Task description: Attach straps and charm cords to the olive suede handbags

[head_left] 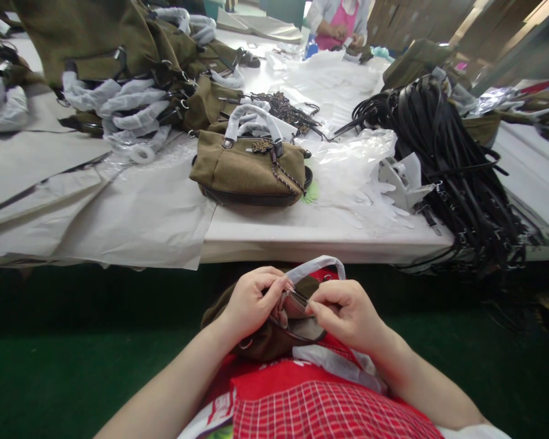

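An olive-brown handbag (268,347) lies on my lap with its mouth open, showing a pale pink lining. White wrapping covers its handles (318,265). My left hand (258,299) is closed on the far-left side of the opening, at the bag's edge and lining. With thumb and forefinger pinched, my right hand (345,308) is at the right end of an inner zip (297,300); whatever tiny part it grips is hidden by the fingertips. On the table ahead stands a finished-looking olive handbag (251,164) with wrapped handles and a leopard-print tag.
Black straps with metal clips (457,164) are heaped at the right of the table (256,235). More olive bags (105,36) pile up at the left. Clear plastic bags (361,158) lie mid-table. Across it, a person in a pink apron (345,24) works. The table edge runs before my lap.
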Motion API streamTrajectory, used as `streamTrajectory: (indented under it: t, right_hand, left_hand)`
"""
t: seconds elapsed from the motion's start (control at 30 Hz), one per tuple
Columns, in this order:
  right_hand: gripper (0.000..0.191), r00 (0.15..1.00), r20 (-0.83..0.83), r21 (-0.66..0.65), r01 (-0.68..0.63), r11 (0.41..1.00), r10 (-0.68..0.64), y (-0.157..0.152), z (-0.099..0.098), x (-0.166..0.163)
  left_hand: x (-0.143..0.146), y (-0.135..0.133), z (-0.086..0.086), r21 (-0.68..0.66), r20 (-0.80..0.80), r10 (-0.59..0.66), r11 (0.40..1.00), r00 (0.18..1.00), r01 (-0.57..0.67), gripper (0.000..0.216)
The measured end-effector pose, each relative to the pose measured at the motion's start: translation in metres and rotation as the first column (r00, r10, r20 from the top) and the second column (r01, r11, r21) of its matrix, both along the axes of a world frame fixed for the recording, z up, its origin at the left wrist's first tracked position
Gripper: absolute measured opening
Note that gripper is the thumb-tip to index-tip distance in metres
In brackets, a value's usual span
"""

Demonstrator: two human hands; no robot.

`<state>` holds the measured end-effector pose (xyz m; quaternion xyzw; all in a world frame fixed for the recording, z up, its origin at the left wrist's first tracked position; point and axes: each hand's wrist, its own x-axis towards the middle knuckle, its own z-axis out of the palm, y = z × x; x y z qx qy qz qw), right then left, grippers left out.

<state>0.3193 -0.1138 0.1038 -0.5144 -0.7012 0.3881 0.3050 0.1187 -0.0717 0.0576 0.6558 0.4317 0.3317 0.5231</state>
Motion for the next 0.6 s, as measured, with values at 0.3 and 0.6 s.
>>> streamTrajectory:
  t: [0.3, 0.6]
  right_hand:
    - [0.018, 1.000, 0.020, 0.002, -0.008, 1.000, 0.008, -0.0015, 0.0010, -0.0020]
    - [0.019, 0.993, 0.111, -0.012, -0.049, 0.999, 0.050, -0.0025, -0.0033, -0.0085]
  left_hand:
    - [0.0005, -0.0015, 0.0005, 0.027, -0.010, -0.007, 1.000, 1.000, 0.007, 0.039]
    - [-0.0010, -0.0021, 0.0016, 0.034, -0.024, 0.001, 0.999, 1.000, -0.001, 0.037]
